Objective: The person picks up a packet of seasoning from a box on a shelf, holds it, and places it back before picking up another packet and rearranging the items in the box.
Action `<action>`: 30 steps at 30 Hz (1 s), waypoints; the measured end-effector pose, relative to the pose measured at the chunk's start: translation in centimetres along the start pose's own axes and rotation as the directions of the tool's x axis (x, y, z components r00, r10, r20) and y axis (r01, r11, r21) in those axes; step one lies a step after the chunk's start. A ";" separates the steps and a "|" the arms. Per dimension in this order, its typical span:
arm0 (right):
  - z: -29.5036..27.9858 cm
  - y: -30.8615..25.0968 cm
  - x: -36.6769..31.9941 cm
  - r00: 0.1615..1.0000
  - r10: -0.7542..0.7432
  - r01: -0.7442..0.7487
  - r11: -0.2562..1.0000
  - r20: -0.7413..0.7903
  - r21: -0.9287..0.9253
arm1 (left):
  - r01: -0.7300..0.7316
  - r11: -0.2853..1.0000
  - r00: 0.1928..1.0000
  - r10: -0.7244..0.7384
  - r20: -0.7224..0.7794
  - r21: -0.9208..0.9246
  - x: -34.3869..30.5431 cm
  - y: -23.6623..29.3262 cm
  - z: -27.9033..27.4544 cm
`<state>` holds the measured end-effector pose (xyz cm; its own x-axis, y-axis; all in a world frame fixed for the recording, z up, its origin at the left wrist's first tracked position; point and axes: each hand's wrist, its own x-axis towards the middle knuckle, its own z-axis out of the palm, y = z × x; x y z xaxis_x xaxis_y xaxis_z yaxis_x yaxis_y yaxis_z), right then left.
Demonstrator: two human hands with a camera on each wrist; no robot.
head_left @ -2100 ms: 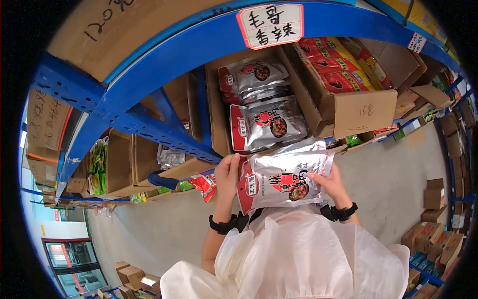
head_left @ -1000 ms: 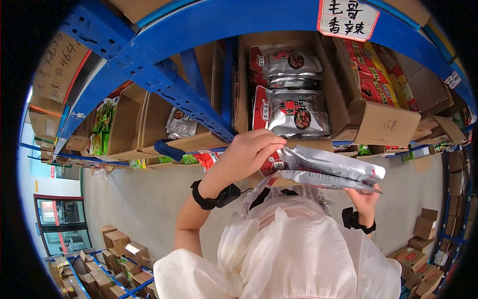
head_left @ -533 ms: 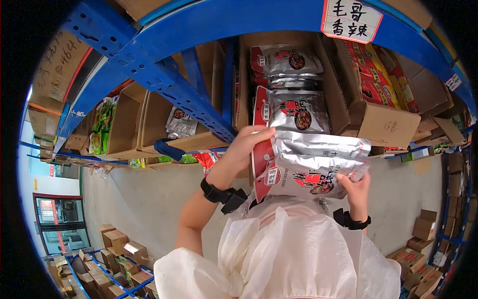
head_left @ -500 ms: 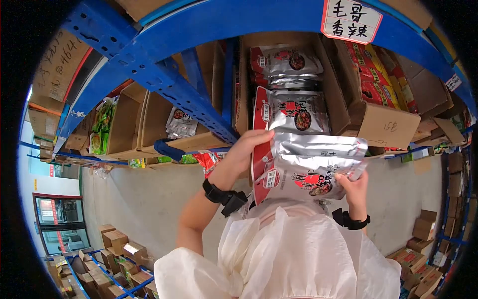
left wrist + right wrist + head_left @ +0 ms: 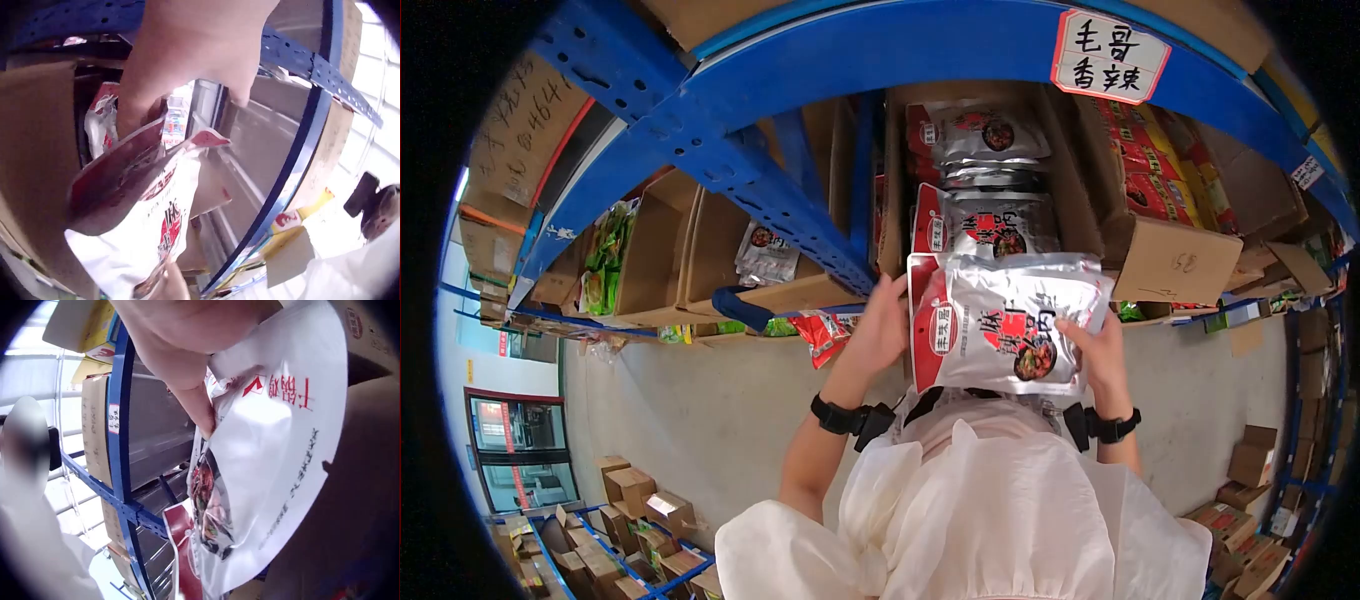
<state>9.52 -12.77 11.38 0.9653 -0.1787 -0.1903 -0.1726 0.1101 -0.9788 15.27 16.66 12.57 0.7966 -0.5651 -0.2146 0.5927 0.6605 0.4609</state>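
Silver-and-red seasoning pouches (image 5: 1000, 325) are held in front of the person, the front one with its printed face up. The right hand (image 5: 1100, 355) grips their right side, thumb on the front, fingers underneath; the right wrist view shows this hand (image 5: 194, 350) against a silver pouch (image 5: 269, 462). Beside their red left edge is the left hand (image 5: 880, 330), its thumb apart from the pouches in the left wrist view, where the hand (image 5: 194, 56) hangs above a pouch (image 5: 156, 212); whether its fingertips touch is unclear. Similar pouches (image 5: 990, 135) lie in an open carton (image 5: 1080, 195) just beyond.
A blue shelf beam (image 5: 900, 50) with a handwritten label (image 5: 1110, 55) crosses above the cartons. Right of the pouch carton stands another carton (image 5: 1180, 260) with red and yellow packets. A red packet (image 5: 825, 335) hangs low at the left, and a diagonal blue brace (image 5: 770, 205) stands near the left hand.
The left hand has released the pouches' upper left edge and moved slightly left. The held pouches, earlier fanned apart, now overlap closely, with the front one shown more fully.
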 end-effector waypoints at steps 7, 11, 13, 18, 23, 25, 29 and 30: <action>1.2 -0.2 5.4 0.976 -0.074 0.101 0.987 0.205 -0.124 | -0.096 0.628 0.864 0.437 -0.249 0.772 1.6 -2.2 -1.6; 1.3 -1.5 7.1 0.974 -0.100 0.135 0.978 0.204 -0.162 | -0.226 0.636 0.839 0.512 -0.184 0.738 3.6 -1.6 -1.5; 1.7 -2.0 7.2 0.968 -0.185 0.201 0.976 0.167 -0.083 | -0.219 0.647 0.834 0.512 -0.204 0.730 5.0 -1.2 -1.6; 1.9 1.0 10.7 0.839 -0.534 0.512 0.714 0.101 -0.477 | -0.253 0.611 0.787 0.581 -0.208 0.750 10.0 -0.1 -2.2; 3.1 0.8 13.1 0.812 -0.579 0.510 0.634 0.081 -0.581 | -0.098 0.298 0.695 0.704 -0.150 0.950 14.7 1.3 -3.9; 3.4 1.0 13.8 0.858 -0.505 0.466 0.684 0.097 -0.561 | -0.054 0.250 0.673 0.724 -0.150 0.967 15.0 0.7 -3.3; 2.4 5.7 16.4 0.799 -0.555 0.501 0.401 0.231 -0.767 | -0.099 0.098 0.662 0.750 -0.008 0.990 16.7 0.5 -7.3; 2.5 5.5 16.0 0.785 -0.556 0.527 0.365 0.274 -0.768 | -0.095 0.061 0.660 0.751 0.017 0.994 16.6 0.9 -7.4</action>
<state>24.54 -12.56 3.14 0.9070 0.0661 0.4160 0.2951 -0.8044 -0.5156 29.89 11.52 3.04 0.9690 0.1141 0.2192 -0.1578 -0.3970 0.9041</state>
